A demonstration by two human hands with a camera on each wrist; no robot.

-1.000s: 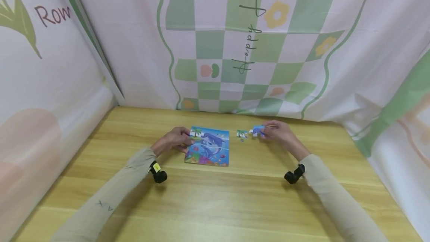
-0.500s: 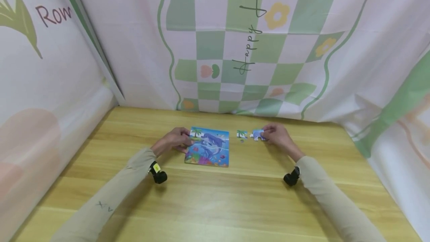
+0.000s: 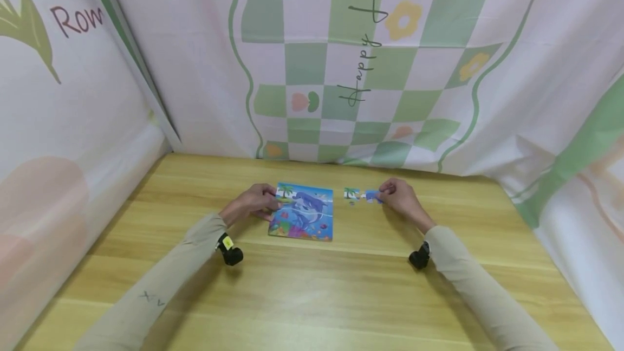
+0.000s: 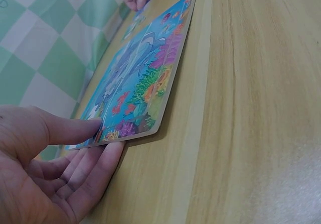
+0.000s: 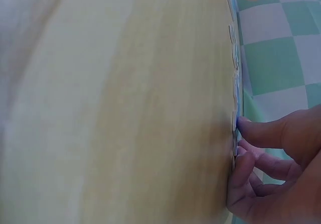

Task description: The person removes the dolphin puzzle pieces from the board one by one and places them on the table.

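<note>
A person's left hand (image 3: pixel 252 202) gripped a thin, square, blue dolphin-print board (image 3: pixel 308 213), thumb on top and fingers under its edge, at a yellowish wood-grain table (image 3: pixel 312 291). To the board's right, the right hand (image 3: pixel 401 197) pinched a flat, blue, knobbed jigsaw piece (image 3: pixel 372 195) just beside a palm-tree-print jigsaw piece (image 3: pixel 350 193). Behind hung a creased, green-and-white checked fabric curtain (image 3: pixel 351 64).

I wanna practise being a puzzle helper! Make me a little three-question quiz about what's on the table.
1. Which hand grips the dolphin picture?
2. True or false: the right hand touches a blue piece.
3. What tree is on the tree piece nearest the dolphin picture? A) pine B) palm C) apple

Key: 1. The left hand. 2. True. 3. B.
</note>
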